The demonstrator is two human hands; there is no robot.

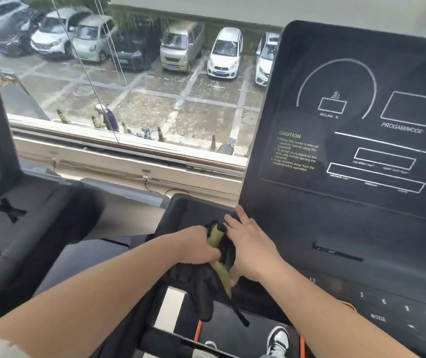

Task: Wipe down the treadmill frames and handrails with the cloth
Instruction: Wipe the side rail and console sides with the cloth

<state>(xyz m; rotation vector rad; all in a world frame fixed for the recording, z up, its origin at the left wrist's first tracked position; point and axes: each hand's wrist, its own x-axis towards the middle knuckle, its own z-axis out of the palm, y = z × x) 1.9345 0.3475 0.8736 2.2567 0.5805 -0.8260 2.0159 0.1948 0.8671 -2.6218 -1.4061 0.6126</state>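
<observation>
A black and yellow-green cloth (204,282) lies bunched over the left side tray (181,215) of the treadmill console (349,140). My left hand (196,245) grips the cloth from the left, its fingers curled into the folds. My right hand (248,241) rests on the cloth's right side with the fingers fairly straight, pointing up toward the console's lower left corner. Part of the cloth hangs down over the tray's near edge. The cloth hides the tray's near side.
A neighbouring treadmill's black console (13,210) stands at the left. Behind is a window sill (129,161) and glass overlooking parked cars. The console's button panel (393,311) is at lower right. My shoe (278,339) stands on the belt below.
</observation>
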